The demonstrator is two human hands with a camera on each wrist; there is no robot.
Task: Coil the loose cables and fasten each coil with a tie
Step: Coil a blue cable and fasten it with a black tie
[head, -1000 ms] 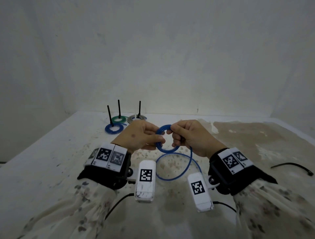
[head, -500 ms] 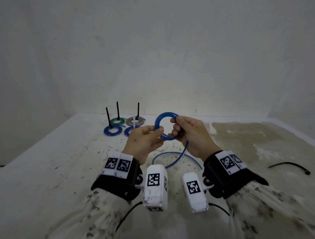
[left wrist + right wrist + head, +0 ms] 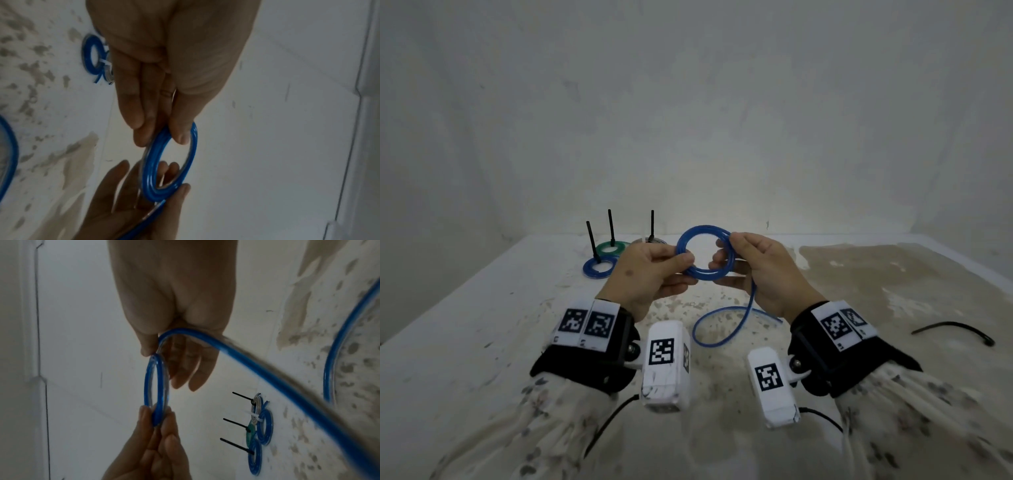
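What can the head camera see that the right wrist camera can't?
Only the head view shows the loose black tie lying on the table at the right, plus both wrist cameras and sleeves. Only the right wrist view shows a fourth tied coil, blue with a white tie, behind the others. Both show the left hand and right hand holding the blue cable ring.

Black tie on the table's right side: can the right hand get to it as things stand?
Probably not yet. The path to the black tie looks open, with nothing lying between, but the right hand is busy holding the blue cable coil together with the left hand; it would have to let go first.
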